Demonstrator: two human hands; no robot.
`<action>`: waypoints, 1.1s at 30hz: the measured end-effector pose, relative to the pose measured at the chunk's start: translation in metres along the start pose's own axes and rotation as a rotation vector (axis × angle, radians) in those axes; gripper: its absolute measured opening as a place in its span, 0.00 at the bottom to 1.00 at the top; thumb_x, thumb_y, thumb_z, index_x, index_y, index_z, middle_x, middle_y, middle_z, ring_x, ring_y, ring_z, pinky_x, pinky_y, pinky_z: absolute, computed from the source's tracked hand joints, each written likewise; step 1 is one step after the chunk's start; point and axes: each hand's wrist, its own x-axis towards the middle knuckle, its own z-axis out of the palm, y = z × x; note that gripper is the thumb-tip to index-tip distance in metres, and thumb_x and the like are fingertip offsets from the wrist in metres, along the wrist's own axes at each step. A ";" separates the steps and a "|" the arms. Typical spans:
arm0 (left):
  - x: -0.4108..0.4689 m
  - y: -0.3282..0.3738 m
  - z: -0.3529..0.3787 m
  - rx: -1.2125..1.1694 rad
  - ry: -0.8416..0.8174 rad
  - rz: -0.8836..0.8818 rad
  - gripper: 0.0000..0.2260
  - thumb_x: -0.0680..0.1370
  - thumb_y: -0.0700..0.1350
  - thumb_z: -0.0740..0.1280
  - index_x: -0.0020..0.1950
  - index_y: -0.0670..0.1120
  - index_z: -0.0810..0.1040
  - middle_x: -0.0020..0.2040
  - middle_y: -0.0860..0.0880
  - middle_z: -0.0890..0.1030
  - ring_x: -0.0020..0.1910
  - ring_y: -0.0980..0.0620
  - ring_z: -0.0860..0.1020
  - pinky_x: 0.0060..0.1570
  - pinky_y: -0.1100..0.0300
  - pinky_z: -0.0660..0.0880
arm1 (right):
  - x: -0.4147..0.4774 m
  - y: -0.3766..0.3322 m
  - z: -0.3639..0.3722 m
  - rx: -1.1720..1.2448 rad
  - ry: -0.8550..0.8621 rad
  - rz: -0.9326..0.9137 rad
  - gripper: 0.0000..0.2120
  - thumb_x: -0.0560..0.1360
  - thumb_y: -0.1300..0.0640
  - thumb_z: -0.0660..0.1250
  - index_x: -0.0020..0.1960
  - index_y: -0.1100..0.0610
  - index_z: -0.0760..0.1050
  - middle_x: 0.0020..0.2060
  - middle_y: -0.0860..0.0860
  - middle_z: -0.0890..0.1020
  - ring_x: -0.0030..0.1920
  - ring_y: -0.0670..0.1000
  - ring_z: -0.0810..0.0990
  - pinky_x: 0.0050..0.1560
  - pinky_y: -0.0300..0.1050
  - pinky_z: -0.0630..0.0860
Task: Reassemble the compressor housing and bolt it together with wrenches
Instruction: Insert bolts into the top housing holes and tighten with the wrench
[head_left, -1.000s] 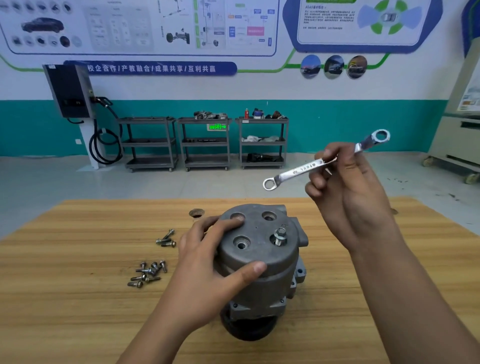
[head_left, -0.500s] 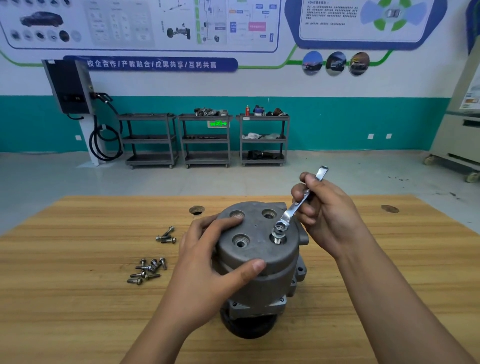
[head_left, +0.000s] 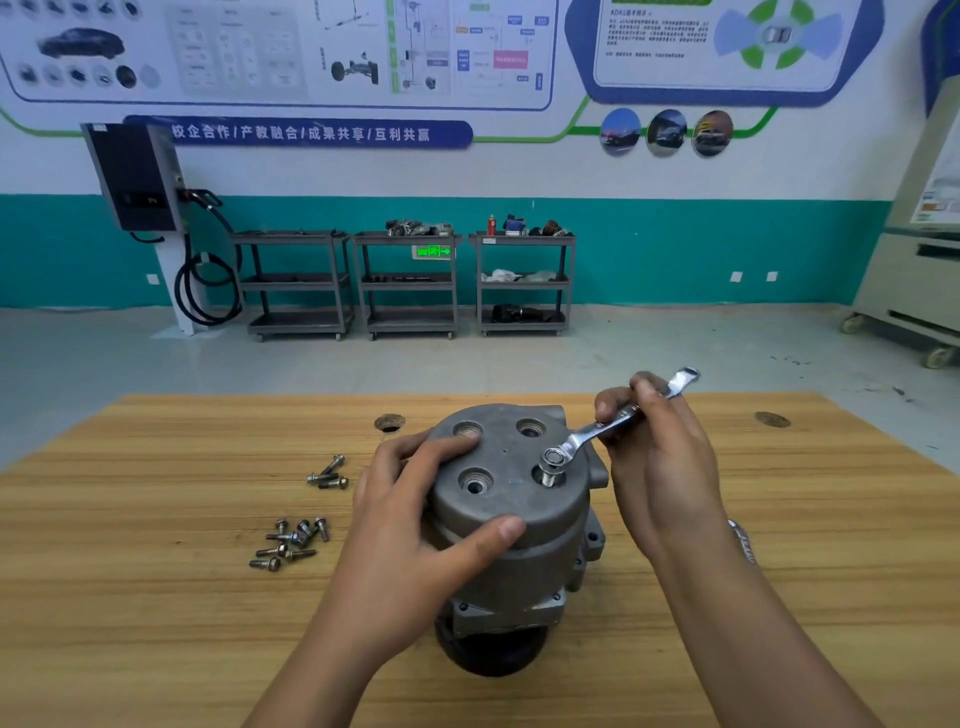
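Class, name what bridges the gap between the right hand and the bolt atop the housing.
A wrench, gripped by the right hand, its ring end on the bolt; head view.

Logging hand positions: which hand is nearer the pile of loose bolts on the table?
Left. The left hand grips the compressor housing beside the loose bolts; the right hand holds the wrench beyond the housing.

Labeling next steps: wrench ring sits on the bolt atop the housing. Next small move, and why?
Probably swing the wrench with the right hand to turn the bolt down: its ring sits on the head, threads show above the housing, and the left hand braces it.
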 end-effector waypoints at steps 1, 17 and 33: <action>0.000 0.000 0.000 0.000 0.003 -0.001 0.26 0.58 0.72 0.64 0.56 0.73 0.68 0.59 0.72 0.61 0.64 0.61 0.64 0.60 0.62 0.63 | -0.006 0.000 -0.003 0.017 -0.009 -0.036 0.09 0.80 0.64 0.51 0.44 0.56 0.67 0.29 0.50 0.78 0.34 0.46 0.76 0.41 0.42 0.67; 0.000 -0.003 0.001 0.007 0.002 0.022 0.27 0.59 0.71 0.63 0.58 0.71 0.68 0.61 0.59 0.66 0.66 0.54 0.65 0.65 0.56 0.66 | -0.068 0.000 0.001 -1.034 -0.461 -1.024 0.10 0.78 0.58 0.61 0.55 0.59 0.79 0.53 0.51 0.82 0.51 0.51 0.75 0.53 0.44 0.73; -0.004 -0.004 0.003 -0.016 0.025 0.007 0.27 0.60 0.72 0.64 0.58 0.72 0.67 0.62 0.60 0.64 0.66 0.54 0.65 0.65 0.49 0.68 | 0.009 -0.034 0.053 -1.126 -0.545 0.191 0.04 0.73 0.51 0.69 0.40 0.50 0.80 0.35 0.45 0.80 0.37 0.47 0.78 0.32 0.41 0.72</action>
